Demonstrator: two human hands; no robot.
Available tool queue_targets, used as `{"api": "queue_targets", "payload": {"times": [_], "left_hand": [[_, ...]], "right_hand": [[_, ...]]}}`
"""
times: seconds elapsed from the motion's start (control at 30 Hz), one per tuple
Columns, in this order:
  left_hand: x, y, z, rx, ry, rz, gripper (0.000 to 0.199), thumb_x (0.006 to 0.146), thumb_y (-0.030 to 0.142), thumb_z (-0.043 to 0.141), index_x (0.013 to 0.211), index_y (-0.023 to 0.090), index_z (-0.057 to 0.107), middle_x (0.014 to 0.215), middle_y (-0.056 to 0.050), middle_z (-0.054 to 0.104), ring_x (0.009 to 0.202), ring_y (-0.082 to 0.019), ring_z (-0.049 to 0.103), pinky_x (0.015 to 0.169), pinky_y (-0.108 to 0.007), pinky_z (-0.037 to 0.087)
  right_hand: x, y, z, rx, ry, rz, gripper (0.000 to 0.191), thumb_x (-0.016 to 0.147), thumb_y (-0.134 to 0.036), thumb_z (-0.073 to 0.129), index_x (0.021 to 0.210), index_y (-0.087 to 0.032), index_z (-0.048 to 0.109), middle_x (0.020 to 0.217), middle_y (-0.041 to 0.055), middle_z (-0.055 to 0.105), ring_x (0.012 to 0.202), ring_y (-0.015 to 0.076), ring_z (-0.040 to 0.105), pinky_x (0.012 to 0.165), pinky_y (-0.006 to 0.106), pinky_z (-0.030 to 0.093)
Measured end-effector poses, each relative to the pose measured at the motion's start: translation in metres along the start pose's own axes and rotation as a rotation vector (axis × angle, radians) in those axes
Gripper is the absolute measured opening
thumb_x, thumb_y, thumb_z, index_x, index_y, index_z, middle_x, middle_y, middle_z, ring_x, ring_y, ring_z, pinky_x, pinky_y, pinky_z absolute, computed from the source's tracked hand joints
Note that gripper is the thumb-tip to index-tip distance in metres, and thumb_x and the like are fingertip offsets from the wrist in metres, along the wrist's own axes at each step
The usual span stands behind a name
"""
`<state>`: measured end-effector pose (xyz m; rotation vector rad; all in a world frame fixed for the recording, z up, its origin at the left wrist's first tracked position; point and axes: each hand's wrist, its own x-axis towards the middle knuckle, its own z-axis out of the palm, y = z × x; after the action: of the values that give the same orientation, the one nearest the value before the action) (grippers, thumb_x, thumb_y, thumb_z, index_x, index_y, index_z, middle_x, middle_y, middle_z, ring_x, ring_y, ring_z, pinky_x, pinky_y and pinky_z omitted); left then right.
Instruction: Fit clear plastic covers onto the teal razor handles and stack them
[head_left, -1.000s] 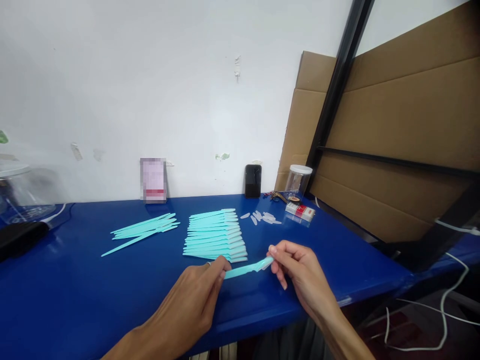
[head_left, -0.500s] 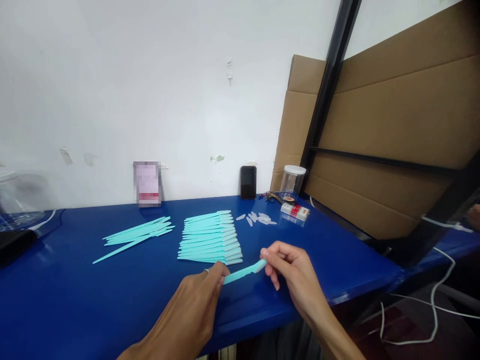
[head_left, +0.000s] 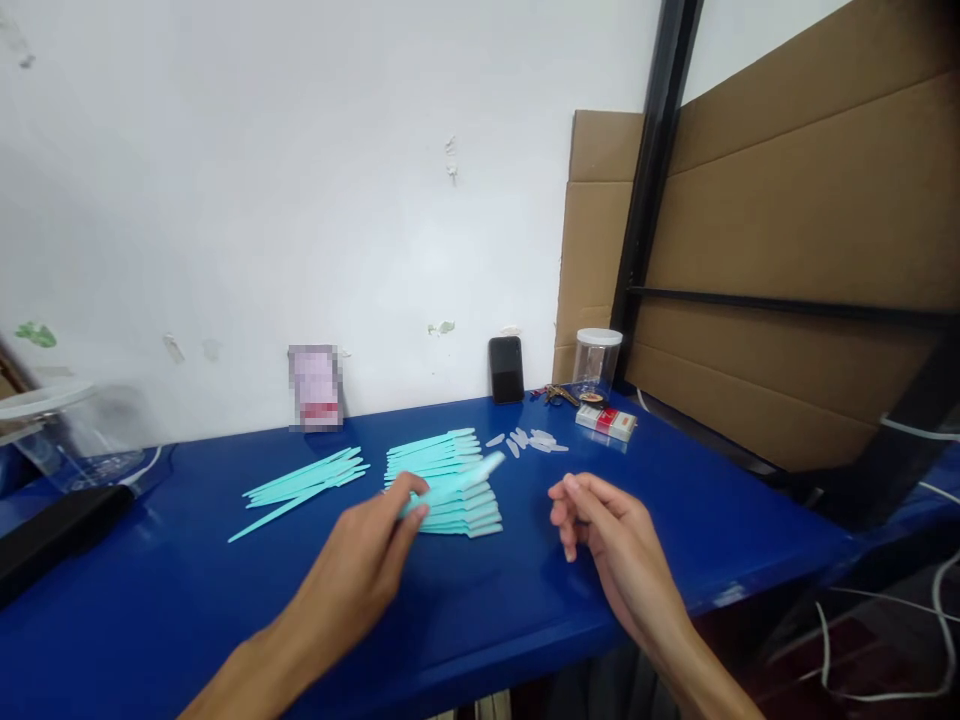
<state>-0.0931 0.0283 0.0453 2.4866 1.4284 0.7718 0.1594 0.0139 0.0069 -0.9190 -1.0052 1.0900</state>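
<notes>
My left hand (head_left: pixel 386 535) pinches one turquoise eyebrow razor (head_left: pixel 454 485) by its handle end. That razor is blurred and passes over a row of similar turquoise razors (head_left: pixel 431 460), whose pale covered blade ends point right. My right hand (head_left: pixel 611 520) hovers over the table to the right of the row, thumb tip against curled fingers, with nothing visible in them. Several small whitish translucent blade caps (head_left: pixel 536 440) lie loose behind it. To the left, a smaller pile of turquoise razors (head_left: pixel 300 485) lies fanned out.
The blue table (head_left: pixel 525 590) meets a white wall. A dark phone (head_left: pixel 506 370) and a blurred-out card (head_left: pixel 316 388) lean there. A clear jar (head_left: pixel 598 365), keys (head_left: pixel 556 394) and a red-white box (head_left: pixel 606 422) sit back right. A black case (head_left: pixel 64 535) lies left.
My right hand has let go of the razor and moved slightly right. My left hand has carried it up and left, over the row. The view has shifted a little.
</notes>
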Motion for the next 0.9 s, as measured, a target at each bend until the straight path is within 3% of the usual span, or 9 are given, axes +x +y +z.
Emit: {"api": "queue_targets", "payload": {"times": [0.13, 0.27, 0.5, 0.9], "left_hand": [[0.035, -0.041, -0.015, 0.174, 0.130, -0.006, 0.023, 0.101, 0.037, 0.031, 0.100, 0.023, 0.049, 0.083, 0.000, 0.058, 0.074, -0.021, 0.055, 0.067, -0.030, 0.038], [0.065, -0.066, -0.003, 0.300, 0.117, 0.087, 0.023, 0.100, 0.031, 0.031, 0.100, 0.021, 0.052, 0.098, -0.005, 0.056, 0.087, -0.023, 0.057, 0.074, -0.034, 0.043], [0.090, -0.071, 0.019, 0.305, 0.082, 0.153, 0.023, 0.099, 0.027, 0.032, 0.099, 0.021, 0.054, 0.098, -0.006, 0.055, 0.090, -0.023, 0.057, 0.077, -0.035, 0.047], [0.098, -0.077, 0.022, 0.270, 0.050, 0.142, 0.021, 0.097, 0.026, 0.036, 0.096, 0.021, 0.056, 0.099, -0.007, 0.058, 0.092, -0.024, 0.057, 0.080, -0.037, 0.047]], "right_hand": [[0.003, -0.001, -0.001, 0.046, 0.005, 0.048, 0.037, 0.083, -0.051, 0.069, 0.073, -0.015, 0.067, 0.063, 0.0012, 0.057, 0.052, 0.0104, 0.047, 0.044, 0.021, 0.039], [0.005, -0.001, -0.001, 0.010, -0.027, 0.064, 0.038, 0.084, -0.052, 0.067, 0.072, -0.015, 0.066, 0.063, 0.0013, 0.057, 0.052, 0.0105, 0.047, 0.044, 0.021, 0.039], [0.007, 0.001, -0.003, 0.013, -0.057, 0.082, 0.040, 0.085, -0.054, 0.064, 0.072, -0.016, 0.066, 0.063, 0.0017, 0.057, 0.052, 0.0108, 0.047, 0.044, 0.021, 0.038], [0.010, 0.004, -0.002, 0.003, -0.057, 0.099, 0.044, 0.081, -0.058, 0.066, 0.069, -0.016, 0.064, 0.060, 0.0010, 0.056, 0.049, 0.0104, 0.047, 0.040, 0.020, 0.037]]}}
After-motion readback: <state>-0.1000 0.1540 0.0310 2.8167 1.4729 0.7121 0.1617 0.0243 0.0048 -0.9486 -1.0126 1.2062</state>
